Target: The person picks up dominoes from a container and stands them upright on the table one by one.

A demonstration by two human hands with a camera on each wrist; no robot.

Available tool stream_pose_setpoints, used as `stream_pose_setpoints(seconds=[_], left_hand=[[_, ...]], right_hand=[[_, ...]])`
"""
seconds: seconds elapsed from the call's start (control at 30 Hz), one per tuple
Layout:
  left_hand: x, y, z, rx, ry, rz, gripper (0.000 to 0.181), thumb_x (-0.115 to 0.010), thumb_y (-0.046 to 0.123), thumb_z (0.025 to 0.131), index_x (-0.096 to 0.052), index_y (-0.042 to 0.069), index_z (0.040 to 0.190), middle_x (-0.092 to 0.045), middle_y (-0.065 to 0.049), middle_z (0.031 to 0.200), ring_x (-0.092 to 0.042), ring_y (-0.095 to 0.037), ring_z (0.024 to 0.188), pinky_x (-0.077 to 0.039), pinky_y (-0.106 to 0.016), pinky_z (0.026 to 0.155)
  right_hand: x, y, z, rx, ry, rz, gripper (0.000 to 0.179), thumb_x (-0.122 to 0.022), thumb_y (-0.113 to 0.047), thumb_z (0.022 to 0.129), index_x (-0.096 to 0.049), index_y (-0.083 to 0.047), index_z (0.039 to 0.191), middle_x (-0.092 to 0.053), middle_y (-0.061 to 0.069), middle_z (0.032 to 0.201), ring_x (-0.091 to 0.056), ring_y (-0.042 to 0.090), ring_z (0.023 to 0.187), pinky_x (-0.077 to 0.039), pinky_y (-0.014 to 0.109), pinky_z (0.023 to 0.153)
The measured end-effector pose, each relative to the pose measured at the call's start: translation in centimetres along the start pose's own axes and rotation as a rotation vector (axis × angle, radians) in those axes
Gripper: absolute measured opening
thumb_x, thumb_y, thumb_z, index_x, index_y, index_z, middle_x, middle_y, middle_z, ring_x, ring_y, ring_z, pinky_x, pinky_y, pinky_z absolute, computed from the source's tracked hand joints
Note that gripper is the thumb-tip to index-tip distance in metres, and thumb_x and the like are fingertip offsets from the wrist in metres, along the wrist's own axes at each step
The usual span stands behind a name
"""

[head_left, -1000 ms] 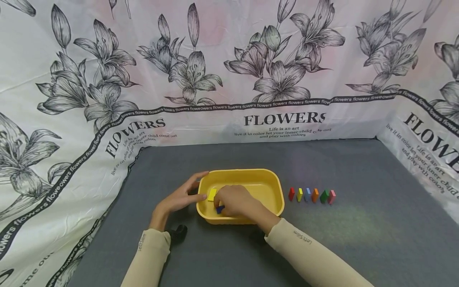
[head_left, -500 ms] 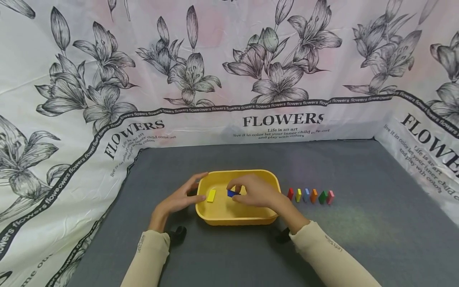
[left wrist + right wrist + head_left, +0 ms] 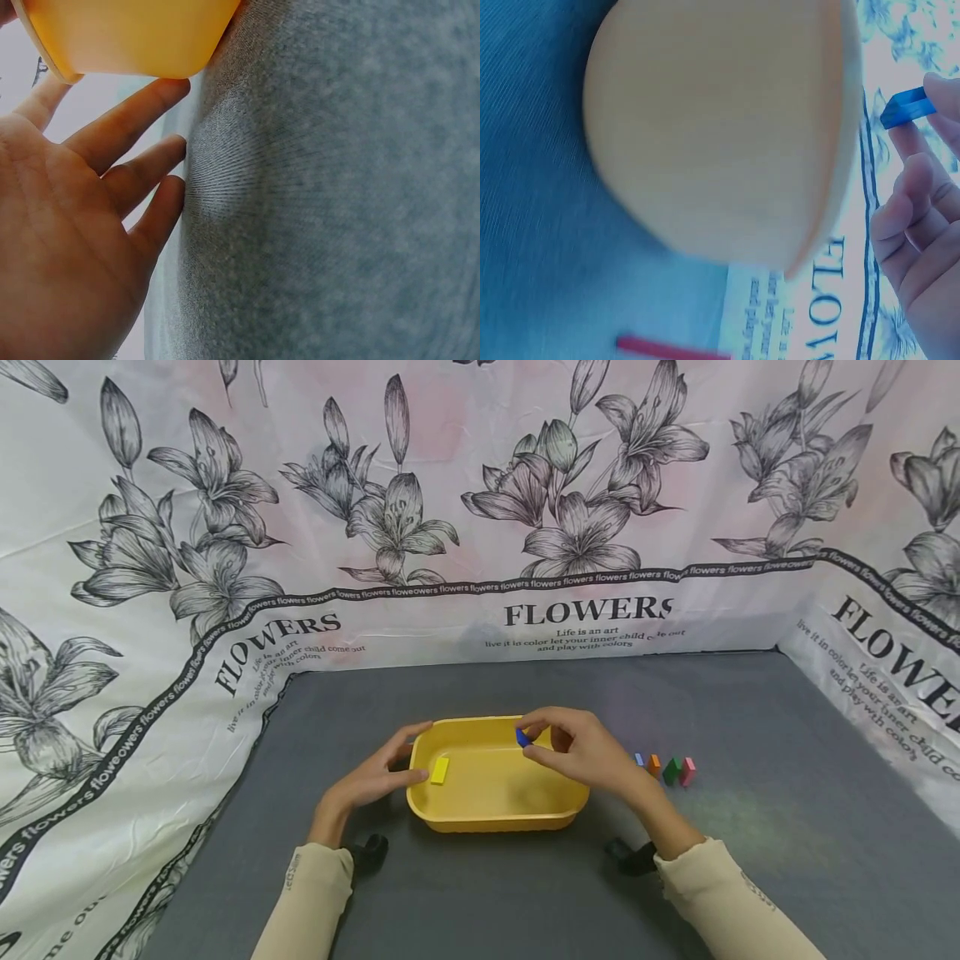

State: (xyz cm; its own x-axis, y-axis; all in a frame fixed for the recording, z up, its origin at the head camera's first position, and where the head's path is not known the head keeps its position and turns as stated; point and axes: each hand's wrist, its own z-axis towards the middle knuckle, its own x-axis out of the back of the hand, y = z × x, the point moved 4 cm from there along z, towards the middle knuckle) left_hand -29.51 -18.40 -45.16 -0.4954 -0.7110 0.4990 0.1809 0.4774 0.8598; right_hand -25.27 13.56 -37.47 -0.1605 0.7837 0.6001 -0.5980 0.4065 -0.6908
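My right hand point(image 3: 581, 747) pinches a small blue block point(image 3: 522, 738) between thumb and fingertips, above the far right part of a yellow plastic tub point(image 3: 495, 823). The block point(image 3: 906, 109) shows a bevelled end in the right wrist view, with the other fingers loosely bent. At the tub's left end rests my left hand point(image 3: 375, 774), its thumb over the rim and its fingers along the outside. Those fingers point(image 3: 131, 124) look straight and spread in the left wrist view. Inside the tub lies one yellow block point(image 3: 439, 771) near the left thumb.
Right of the tub, small blocks stand in a row: light blue point(image 3: 639, 760), orange point(image 3: 655, 766), green point(image 3: 672, 770) and pink point(image 3: 688, 772). My right hand hides the row's left end from above; a red block point(image 3: 671, 349) shows in the right wrist view. Flower-printed cloth point(image 3: 420, 643) borders the grey tabletop point(image 3: 480, 902).
My right hand has lifted the blue block from the tub's lower left and carried it right and away from me, over the far rim. My left hand stays at the tub's left end.
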Motion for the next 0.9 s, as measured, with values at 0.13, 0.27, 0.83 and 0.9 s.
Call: stream_pose_setpoints(seconds=[0.13, 0.27, 0.83, 0.9], left_hand=[[0.0, -0.1, 0.0, 0.005, 0.002, -0.005, 0.075, -0.067, 0.03, 0.096, -0.028, 0.038, 0.158, -0.041, -0.012, 0.16, -0.042, -0.038, 0.145, -0.031, -0.069, 0.116], [0.0, -0.1, 0.0, -0.001, -0.003, -0.018, 0.075, -0.068, 0.031, 0.095, -0.027, 0.039, 0.158, -0.041, -0.012, 0.16, -0.041, -0.037, 0.145, -0.031, -0.069, 0.116], [-0.1, 0.1, -0.2, -0.007, -0.003, -0.032, 0.075, -0.068, 0.026, 0.096, -0.027, 0.042, 0.157, -0.042, -0.012, 0.16, -0.042, -0.036, 0.145, -0.03, -0.068, 0.117], [-0.1, 0.1, -0.2, 0.003, 0.0, -0.035, 0.075, -0.069, 0.027, 0.096, -0.028, 0.043, 0.156, -0.043, -0.011, 0.159, -0.043, -0.036, 0.144, -0.03, -0.068, 0.117]], right_hand=[[1.8, 0.7, -1.3, -0.045, 0.044, -0.011, 0.028, -0.076, -0.015, 0.092, -0.071, -0.018, 0.119, -0.074, 0.002, 0.1, -0.048, 0.009, 0.055, -0.043, 0.024, 0.05], [3.8, 1.2, -2.8, -0.095, 0.092, -0.003, 0.028, -0.076, -0.014, 0.092, -0.07, -0.018, 0.12, -0.073, 0.006, 0.102, -0.051, 0.012, 0.051, -0.045, 0.026, 0.044], [12.1, 4.8, -9.9, -0.225, 0.362, -0.118, 0.032, -0.074, -0.004, 0.092, -0.066, -0.009, 0.123, -0.064, -0.021, 0.098, -0.055, 0.009, 0.062, -0.04, 0.027, 0.05], [12.8, 5.4, -10.8, -0.239, 0.375, -0.12, 0.033, -0.074, -0.004, 0.091, -0.065, -0.008, 0.123, -0.065, -0.022, 0.099, -0.055, 0.009, 0.062, -0.039, 0.028, 0.05]])
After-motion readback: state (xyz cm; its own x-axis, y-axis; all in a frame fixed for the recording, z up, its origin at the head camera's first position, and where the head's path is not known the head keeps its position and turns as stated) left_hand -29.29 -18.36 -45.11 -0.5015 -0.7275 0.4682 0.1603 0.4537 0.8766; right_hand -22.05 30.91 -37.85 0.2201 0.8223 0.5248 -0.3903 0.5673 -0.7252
